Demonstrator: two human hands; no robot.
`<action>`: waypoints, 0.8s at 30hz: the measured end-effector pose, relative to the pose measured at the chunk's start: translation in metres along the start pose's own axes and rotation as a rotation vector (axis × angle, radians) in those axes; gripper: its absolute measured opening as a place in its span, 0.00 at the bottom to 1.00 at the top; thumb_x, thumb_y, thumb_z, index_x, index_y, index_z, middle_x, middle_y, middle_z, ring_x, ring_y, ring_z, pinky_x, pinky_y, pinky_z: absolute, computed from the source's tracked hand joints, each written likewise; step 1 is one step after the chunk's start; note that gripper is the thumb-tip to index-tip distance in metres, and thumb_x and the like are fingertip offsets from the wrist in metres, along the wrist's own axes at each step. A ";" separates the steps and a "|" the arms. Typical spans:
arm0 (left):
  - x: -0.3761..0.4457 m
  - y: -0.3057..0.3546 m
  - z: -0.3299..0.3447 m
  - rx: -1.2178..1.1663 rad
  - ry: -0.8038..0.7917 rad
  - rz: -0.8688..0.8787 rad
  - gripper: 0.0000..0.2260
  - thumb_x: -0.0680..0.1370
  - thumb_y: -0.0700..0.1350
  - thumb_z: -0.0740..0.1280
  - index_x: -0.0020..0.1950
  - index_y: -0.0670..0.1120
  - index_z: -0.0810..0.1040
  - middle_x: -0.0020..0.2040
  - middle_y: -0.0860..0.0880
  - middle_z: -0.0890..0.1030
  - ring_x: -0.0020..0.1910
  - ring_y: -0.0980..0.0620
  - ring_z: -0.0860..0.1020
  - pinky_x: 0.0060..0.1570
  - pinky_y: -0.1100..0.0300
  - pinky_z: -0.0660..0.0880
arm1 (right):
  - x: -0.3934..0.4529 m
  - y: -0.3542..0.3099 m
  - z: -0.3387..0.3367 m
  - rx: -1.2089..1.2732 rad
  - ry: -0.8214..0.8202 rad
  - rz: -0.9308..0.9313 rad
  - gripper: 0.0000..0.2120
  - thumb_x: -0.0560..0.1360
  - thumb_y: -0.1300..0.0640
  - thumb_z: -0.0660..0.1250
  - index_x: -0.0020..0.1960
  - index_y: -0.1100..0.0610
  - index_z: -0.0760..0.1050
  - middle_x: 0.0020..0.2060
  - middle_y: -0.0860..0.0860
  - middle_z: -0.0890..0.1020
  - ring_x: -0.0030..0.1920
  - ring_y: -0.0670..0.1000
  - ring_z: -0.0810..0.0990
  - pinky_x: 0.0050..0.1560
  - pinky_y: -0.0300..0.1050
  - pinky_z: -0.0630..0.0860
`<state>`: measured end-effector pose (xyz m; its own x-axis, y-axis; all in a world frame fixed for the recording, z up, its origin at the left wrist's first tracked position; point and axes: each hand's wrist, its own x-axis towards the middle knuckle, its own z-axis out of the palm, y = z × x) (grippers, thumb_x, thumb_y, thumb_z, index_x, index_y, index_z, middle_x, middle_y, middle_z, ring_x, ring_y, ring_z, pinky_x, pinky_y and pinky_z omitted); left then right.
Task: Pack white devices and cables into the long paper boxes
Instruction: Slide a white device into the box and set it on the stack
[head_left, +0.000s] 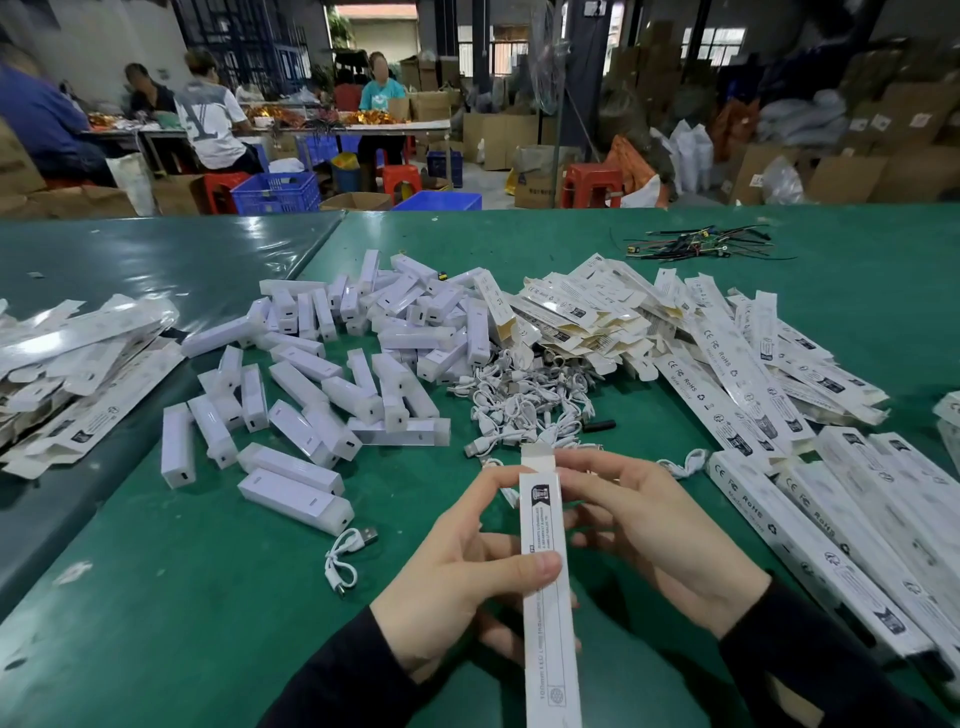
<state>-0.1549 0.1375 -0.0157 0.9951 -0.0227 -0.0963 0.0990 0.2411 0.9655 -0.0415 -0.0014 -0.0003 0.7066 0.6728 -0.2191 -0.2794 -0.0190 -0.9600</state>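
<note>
Long paper box (545, 571) lower centre of frame, above counter (208, 597). Left hand (467, 577) grip closed around mid-length; right hand (649, 525) fingers curled at open top end. Box light, thin-walled, crushable: hold by edges, mid-span.

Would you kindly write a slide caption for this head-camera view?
Both hands, left hand and right hand, hold a long paper box upright over the green table, amid white devices and cables.

The flat paper boxes (727, 384) at right carry "CE FC RoHS" and "Made in China". The held box (545, 597) shows small print, too blurred to read.
</note>
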 end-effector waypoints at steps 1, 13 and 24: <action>0.000 -0.001 0.000 0.017 0.006 -0.005 0.18 0.72 0.42 0.71 0.56 0.60 0.73 0.43 0.37 0.83 0.37 0.38 0.83 0.27 0.55 0.79 | 0.000 0.000 0.000 0.000 0.000 -0.004 0.11 0.75 0.59 0.69 0.57 0.59 0.81 0.42 0.56 0.86 0.32 0.47 0.80 0.34 0.37 0.77; 0.000 -0.003 0.005 0.067 0.021 0.006 0.20 0.70 0.43 0.71 0.53 0.63 0.69 0.39 0.40 0.80 0.31 0.43 0.79 0.22 0.59 0.75 | -0.003 -0.003 -0.001 -0.104 0.029 -0.015 0.07 0.71 0.53 0.71 0.46 0.52 0.86 0.37 0.51 0.85 0.35 0.47 0.81 0.32 0.36 0.74; 0.001 -0.003 0.003 0.048 0.003 0.013 0.20 0.70 0.44 0.72 0.54 0.62 0.69 0.39 0.40 0.81 0.28 0.45 0.78 0.20 0.63 0.71 | -0.001 -0.001 -0.003 -0.092 -0.004 -0.007 0.07 0.72 0.56 0.70 0.45 0.54 0.86 0.35 0.52 0.84 0.34 0.47 0.80 0.33 0.37 0.75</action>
<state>-0.1546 0.1342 -0.0180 0.9963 -0.0167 -0.0847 0.0864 0.1942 0.9771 -0.0399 -0.0044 0.0002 0.7056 0.6764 -0.2113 -0.2133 -0.0816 -0.9736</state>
